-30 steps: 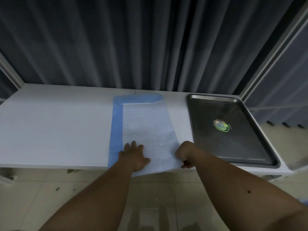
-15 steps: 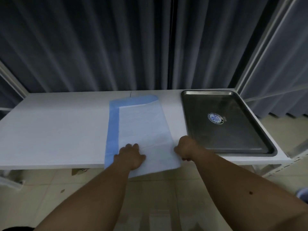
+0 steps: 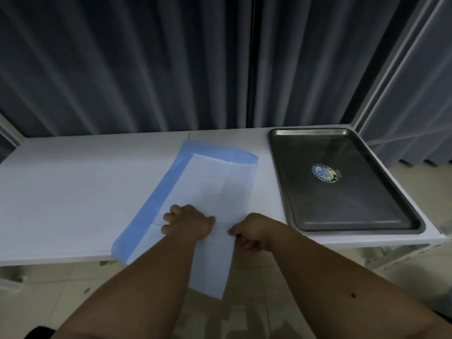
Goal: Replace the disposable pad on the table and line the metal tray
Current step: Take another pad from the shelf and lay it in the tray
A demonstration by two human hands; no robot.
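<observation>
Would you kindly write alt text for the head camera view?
Two bare hands, left hand flat and right hand pinching, hold a folded blue-and-white disposable pad lying askew over the white table edge; an unlined metal tray sits to the right.

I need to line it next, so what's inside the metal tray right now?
Only a round sticker on the bare floor of the metal tray; no liner yet. Whatever is under the sticker is hidden.

pad (image 3: 208, 182) on table (image 3: 61, 192), overhanging front edge, tray (image 3: 401, 209) right
</observation>
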